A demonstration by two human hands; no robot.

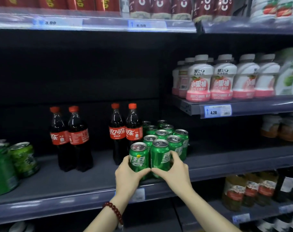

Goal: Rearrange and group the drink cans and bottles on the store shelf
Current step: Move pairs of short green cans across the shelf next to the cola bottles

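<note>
Two green Sprite cans stand side by side at the front of the dark grey shelf (75,186). My left hand (128,176) wraps the left green can (139,156). Around the right green can (160,155) curls my right hand (175,169). Behind them stands a cluster of several more green cans (165,133). Left of the cluster are two cola bottles (124,131) with red caps, and another pair of cola bottles (70,136) stands further left. At the far left edge stand more green cans (11,163).
Pink-and-white drink bottles (211,81) fill a higher shelf on the right, with a 4.20 price tag (217,111) below. Red-labelled drinks line the top shelf. Brownish drink bottles (249,190) sit lower right. Bare shelf lies between the cola pairs.
</note>
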